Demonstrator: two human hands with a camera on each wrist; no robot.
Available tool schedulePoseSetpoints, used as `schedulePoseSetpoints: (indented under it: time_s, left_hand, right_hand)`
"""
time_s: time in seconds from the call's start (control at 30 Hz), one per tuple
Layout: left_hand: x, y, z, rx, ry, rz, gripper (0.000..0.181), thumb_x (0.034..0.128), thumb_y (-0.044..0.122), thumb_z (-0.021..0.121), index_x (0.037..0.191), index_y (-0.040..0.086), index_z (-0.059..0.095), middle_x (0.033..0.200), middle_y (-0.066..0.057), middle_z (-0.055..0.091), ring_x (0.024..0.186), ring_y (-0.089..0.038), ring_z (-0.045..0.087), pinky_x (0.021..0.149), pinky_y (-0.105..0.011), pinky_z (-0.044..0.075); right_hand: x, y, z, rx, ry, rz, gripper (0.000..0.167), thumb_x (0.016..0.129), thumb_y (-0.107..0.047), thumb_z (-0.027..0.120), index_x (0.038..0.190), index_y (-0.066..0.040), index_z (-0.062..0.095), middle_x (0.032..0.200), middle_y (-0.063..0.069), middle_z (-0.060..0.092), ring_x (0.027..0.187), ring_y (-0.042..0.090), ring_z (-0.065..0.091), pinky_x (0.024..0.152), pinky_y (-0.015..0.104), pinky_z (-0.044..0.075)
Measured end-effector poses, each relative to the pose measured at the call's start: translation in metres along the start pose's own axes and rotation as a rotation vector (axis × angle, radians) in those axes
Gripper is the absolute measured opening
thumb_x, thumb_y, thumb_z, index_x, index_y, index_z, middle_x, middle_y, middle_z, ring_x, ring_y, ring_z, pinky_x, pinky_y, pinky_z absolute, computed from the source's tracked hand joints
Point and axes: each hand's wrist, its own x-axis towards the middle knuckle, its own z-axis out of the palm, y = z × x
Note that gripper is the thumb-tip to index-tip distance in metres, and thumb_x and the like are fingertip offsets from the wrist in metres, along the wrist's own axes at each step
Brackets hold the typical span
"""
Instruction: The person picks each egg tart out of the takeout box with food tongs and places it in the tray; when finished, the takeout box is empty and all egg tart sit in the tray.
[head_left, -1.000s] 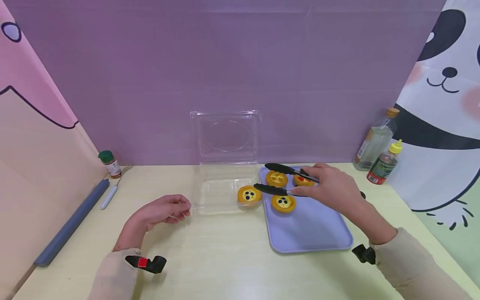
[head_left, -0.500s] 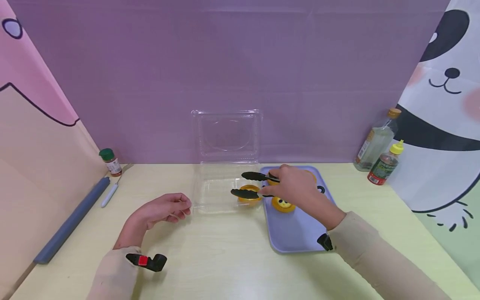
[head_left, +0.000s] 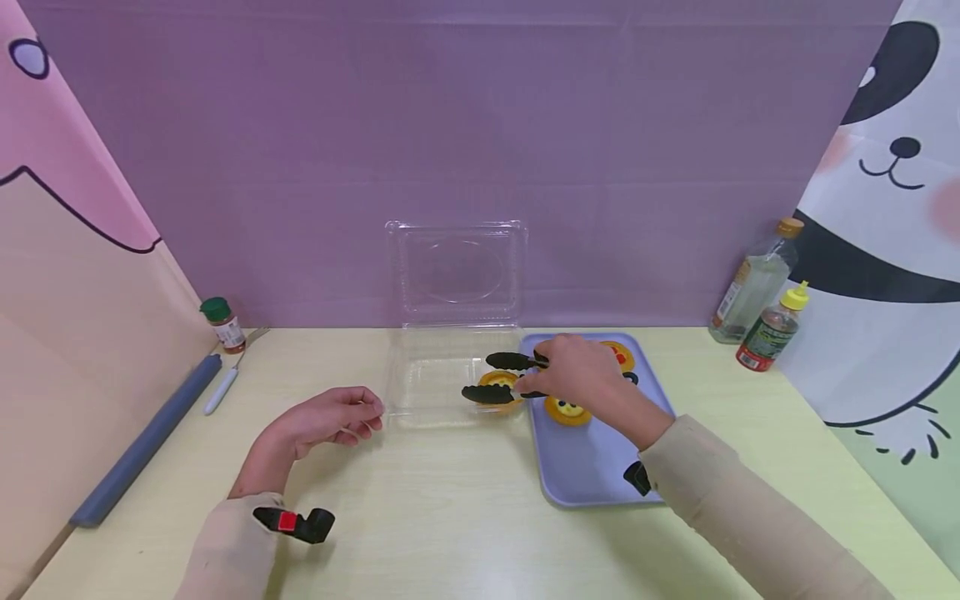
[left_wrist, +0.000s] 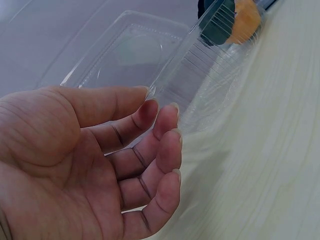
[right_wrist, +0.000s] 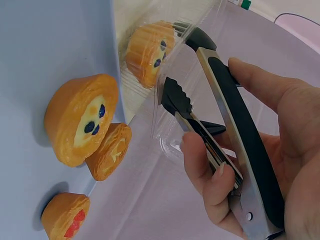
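My right hand (head_left: 577,371) grips black-tipped metal tongs (right_wrist: 242,145) round their handles. The tongs' tips stand apart at the right side of a hinged clear plastic container (head_left: 427,375), whose lid stands upright. Inside it, by the right wall, sits a blueberry tart (right_wrist: 150,52); the tips partly cover it in the head view. Whether they touch it I cannot tell. With thumb and forefinger my left hand (left_wrist: 115,150) pinches the container's near left corner; its other fingers curl loosely. A second blueberry tart (right_wrist: 82,120) lies on the lilac tray (head_left: 600,467).
Farther back on the tray are a pale-topped tart (right_wrist: 110,152) and a red-topped tart (head_left: 621,357). Two bottles (head_left: 757,283) stand at the back right. A green-lidded jar (head_left: 223,323), a fork (head_left: 221,390) and a blue-grey roll (head_left: 146,442) line the left side.
My right hand has brought the tongs leftward from over the tray to the tart in the container. Over the last half second it shifts only slightly. My left hand stays at the corner.
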Motion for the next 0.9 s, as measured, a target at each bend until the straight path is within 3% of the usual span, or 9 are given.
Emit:
schedulePoseSetpoints:
  time_s: [0.13, 0.37, 0.53, 0.7, 0.8, 0.9]
  left_hand:
    - [-0.001, 0.000, -0.001, -0.002, -0.002, 0.000, 0.031, 0.1036, 0.026, 0.054, 0.115, -0.003, 0.054, 0.100, -0.006, 0.063, 0.090, -0.021, 0.059, 0.080, -0.033, 0.051]
    - [0.000, 0.000, -0.002, -0.004, -0.006, 0.002, 0.031, 0.1035, 0.026, 0.055, 0.115, -0.003, 0.055, 0.100, -0.007, 0.063, 0.090, -0.020, 0.059, 0.080, -0.033, 0.051]
    - [-0.001, 0.000, -0.001, -0.010, -0.010, 0.003, 0.030, 0.1035, 0.026, 0.055, 0.114, -0.002, 0.055, 0.099, -0.006, 0.063, 0.089, -0.019, 0.059, 0.080, -0.032, 0.051]
    - [-0.001, -0.002, 0.000, -0.014, -0.022, 0.006, 0.029, 0.1038, 0.026, 0.054, 0.114, -0.001, 0.055, 0.099, -0.004, 0.064, 0.090, -0.020, 0.060, 0.080, -0.033, 0.051]
    - [-0.001, -0.002, 0.000, -0.010, -0.015, 0.006, 0.029, 0.1036, 0.026, 0.054, 0.114, -0.001, 0.055, 0.100, -0.005, 0.064, 0.091, -0.021, 0.060, 0.080, -0.033, 0.051]
    - [0.000, -0.001, -0.001, -0.011, -0.009, 0.006, 0.031, 0.1033, 0.026, 0.055, 0.114, -0.002, 0.055, 0.100, -0.007, 0.064, 0.091, -0.022, 0.060, 0.081, -0.034, 0.051]
  right_hand:
    - [0.002, 0.000, 0.000, 0.006, -0.008, -0.009, 0.057, 0.083, -0.062, 0.072, 0.120, -0.019, 0.069, 0.102, 0.000, 0.069, 0.074, 0.020, 0.057, 0.052, 0.030, 0.037]
    - [0.004, 0.002, 0.004, 0.011, 0.013, -0.018, 0.064, 0.083, -0.061, 0.071, 0.132, -0.021, 0.066, 0.128, 0.004, 0.069, 0.085, 0.023, 0.061, 0.053, 0.030, 0.043]
    - [0.008, 0.000, 0.010, 0.055, 0.025, -0.026, 0.067, 0.084, -0.061, 0.071, 0.138, -0.022, 0.062, 0.133, 0.004, 0.067, 0.064, 0.017, 0.052, 0.045, 0.027, 0.030]
    - [0.017, -0.004, 0.016, 0.069, 0.029, -0.042, 0.067, 0.084, -0.062, 0.071, 0.137, -0.022, 0.063, 0.110, 0.003, 0.074, 0.049, 0.013, 0.031, 0.045, 0.027, 0.021]
    - [0.023, -0.005, 0.016, 0.074, 0.024, -0.036, 0.068, 0.083, -0.062, 0.071, 0.137, -0.022, 0.063, 0.113, 0.003, 0.073, 0.049, 0.013, 0.034, 0.044, 0.027, 0.022]
    - [0.027, -0.004, 0.015, 0.084, 0.016, -0.029, 0.072, 0.082, -0.064, 0.071, 0.140, -0.021, 0.060, 0.126, 0.004, 0.069, 0.059, 0.014, 0.048, 0.044, 0.026, 0.030]
